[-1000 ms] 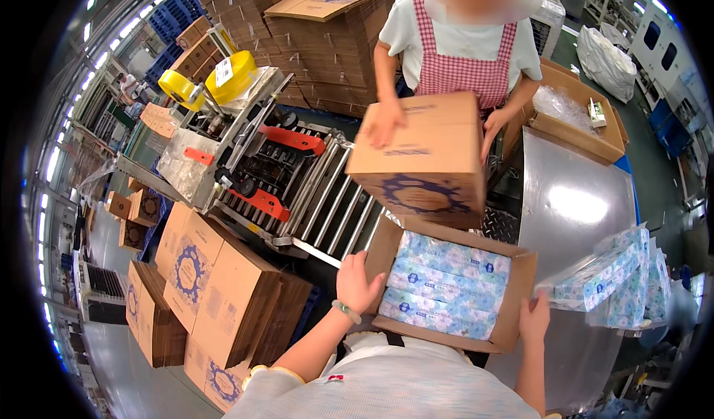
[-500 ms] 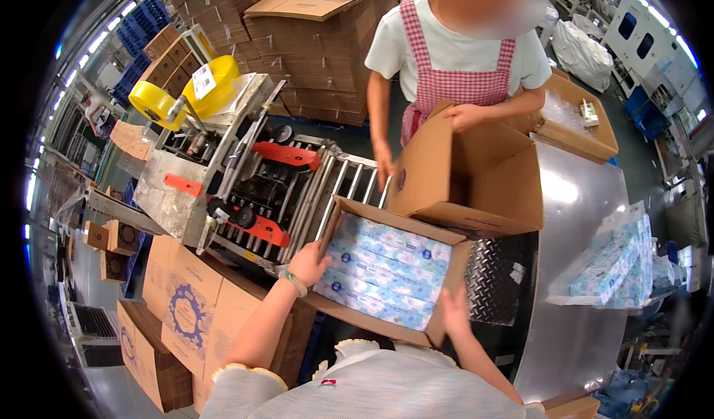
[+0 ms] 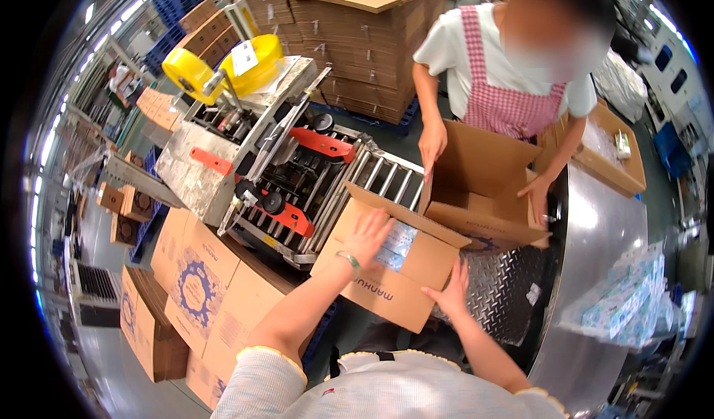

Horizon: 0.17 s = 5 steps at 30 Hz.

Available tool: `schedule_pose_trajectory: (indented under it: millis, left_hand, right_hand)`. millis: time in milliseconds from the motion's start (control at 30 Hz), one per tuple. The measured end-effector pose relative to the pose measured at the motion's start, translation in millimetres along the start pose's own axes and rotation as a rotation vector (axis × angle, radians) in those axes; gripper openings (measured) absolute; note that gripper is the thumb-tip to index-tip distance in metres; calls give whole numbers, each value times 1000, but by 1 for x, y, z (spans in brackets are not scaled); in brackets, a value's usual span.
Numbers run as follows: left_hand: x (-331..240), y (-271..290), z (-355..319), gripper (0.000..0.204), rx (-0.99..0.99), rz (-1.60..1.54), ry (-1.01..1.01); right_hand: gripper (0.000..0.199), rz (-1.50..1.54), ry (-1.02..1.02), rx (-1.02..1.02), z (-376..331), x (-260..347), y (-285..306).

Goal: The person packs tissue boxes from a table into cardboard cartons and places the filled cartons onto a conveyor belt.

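A cardboard carton (image 3: 372, 289) is right before me, with its near and side flaps lying folded over and its far flap still raised. Through the gap between the flaps, blue floral packs (image 3: 396, 246) show inside. My left hand (image 3: 366, 239) is spread over the left flap, fingers stretched out. At the carton's right corner, my right hand (image 3: 451, 297) rests against the flap and edge with thumb and fingers apart. Beyond it, a co-worker in a checked apron holds a second, open carton (image 3: 483, 184) with both hands; its visible inside holds nothing.
To the left is a roller conveyor (image 3: 387, 181) with a taping machine carrying yellow tape rolls (image 3: 256, 62). Flattened cartons (image 3: 197, 285) lean at lower left. A stack of flat cardboard (image 3: 357, 62) stands behind. On the right, wrapped blue packs (image 3: 625, 300) lie on a metal table (image 3: 587, 225).
The carton's near and side flaps have come down over the packs. My left hand moved from the rim onto the flap. The co-worker's carton has been turned more upright, its opening upward.
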<state>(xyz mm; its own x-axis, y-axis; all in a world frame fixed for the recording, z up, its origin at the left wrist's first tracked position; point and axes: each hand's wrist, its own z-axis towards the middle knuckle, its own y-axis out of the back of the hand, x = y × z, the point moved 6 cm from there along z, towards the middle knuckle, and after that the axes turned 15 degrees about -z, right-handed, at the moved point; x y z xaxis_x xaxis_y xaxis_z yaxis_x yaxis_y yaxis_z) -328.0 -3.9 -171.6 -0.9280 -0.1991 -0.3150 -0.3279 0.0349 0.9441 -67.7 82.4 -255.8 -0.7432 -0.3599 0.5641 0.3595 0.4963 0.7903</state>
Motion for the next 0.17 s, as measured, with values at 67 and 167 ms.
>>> schedule_pose_trajectory:
  millis: [67,167]
  left_hand:
    - [-46,46,23,111,-190,-28,-125]
    - [-17,54,56,97,-28,-223,256]
  right_hand:
    - [117,262,-301,39,-17,-52,-48]
    - [104,1021,-427,444,-44,-20,-86]
